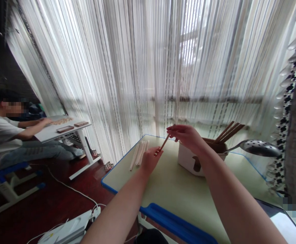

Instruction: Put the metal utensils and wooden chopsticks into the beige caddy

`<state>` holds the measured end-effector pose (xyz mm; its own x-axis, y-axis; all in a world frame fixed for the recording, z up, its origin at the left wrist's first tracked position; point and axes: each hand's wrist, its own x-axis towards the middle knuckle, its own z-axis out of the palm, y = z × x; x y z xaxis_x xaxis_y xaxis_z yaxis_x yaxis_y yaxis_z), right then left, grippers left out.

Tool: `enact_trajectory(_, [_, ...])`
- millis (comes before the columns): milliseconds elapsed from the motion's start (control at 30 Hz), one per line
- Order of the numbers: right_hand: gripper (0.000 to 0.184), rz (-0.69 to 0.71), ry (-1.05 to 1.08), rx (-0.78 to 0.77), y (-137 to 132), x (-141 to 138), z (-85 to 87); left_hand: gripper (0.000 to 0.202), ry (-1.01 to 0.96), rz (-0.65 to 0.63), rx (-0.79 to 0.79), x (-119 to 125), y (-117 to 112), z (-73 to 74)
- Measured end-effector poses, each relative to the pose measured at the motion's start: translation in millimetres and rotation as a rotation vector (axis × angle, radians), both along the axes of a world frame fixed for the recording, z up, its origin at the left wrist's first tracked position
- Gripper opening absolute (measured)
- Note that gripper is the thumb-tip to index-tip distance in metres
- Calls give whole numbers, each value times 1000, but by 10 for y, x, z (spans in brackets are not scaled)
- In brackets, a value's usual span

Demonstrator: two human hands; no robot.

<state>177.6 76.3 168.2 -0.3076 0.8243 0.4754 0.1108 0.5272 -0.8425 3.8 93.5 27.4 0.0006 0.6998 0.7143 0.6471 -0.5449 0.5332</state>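
A thin wooden stick, probably chopsticks [165, 142], slants between my two hands above the table. My left hand [151, 158] is closed round its lower end. The fingers of my right hand [183, 135] pinch its upper end. Whether it is one stick or a pair I cannot tell. Just left of my left hand, several pale chopsticks [138, 152] lie loosely side by side on the tabletop. Behind my right forearm stands a white and brown container [185, 158], holding brown chopsticks [230, 131] upright and a slotted metal ladle [259, 148] leaning out to the right.
The pale table [173, 196] has a blue edge and a blue front tray. A dark-screened device [282, 217] lies at its right corner. Striped curtains [142, 67] hang behind. At the left, a person [0, 135] sits at another table [48, 134] with small pieces on it.
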Motion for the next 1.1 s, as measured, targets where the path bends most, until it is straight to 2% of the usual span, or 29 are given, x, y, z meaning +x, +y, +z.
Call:
enact_trajectory(133, [34, -65, 96, 67, -9, 79, 53, 21, -87, -17, 10, 134, -88, 44])
enact_trajectory(267, [34, -14, 143, 59, -29, 210, 121, 21, -93, -53, 16, 308, -131, 153])
enact_trajectory(367, [33, -3, 169, 69, -18, 310, 148, 21, -112, -97, 45, 391, -112, 344])
enact_trajectory(500, [28, -50, 258, 89, 11, 433, 179, 20, -138, -124, 97, 513, -77, 681])
enact_trajectory(633, [23, -89, 377, 177, -2, 615, 269, 18, -110, -206, 124, 791, -58, 982])
enact_trajectory(733, [21, -181, 406, 247, -51, 821, 349, 17, -104, -251, 139, 1074, -28, 1167])
enact_trajectory(800, [21, -294, 409, 301, -86, 972, 384, 17, -104, -291, 117, 1266, 19, 1296])
enact_trajectory(967, [22, -642, 248, 463, -182, 1251, 427, 16, 14, -572, 4, 1657, 214, 1634])
enact_trajectory(1033, [21, -723, 159, 498, -220, 1300, 441, 16, 23, -648, -16, 1757, 290, 1686])
enact_trajectory(1100, [19, -773, 82, 513, -234, 1322, 448, 17, 5, -729, -61, 1819, 354, 1647])
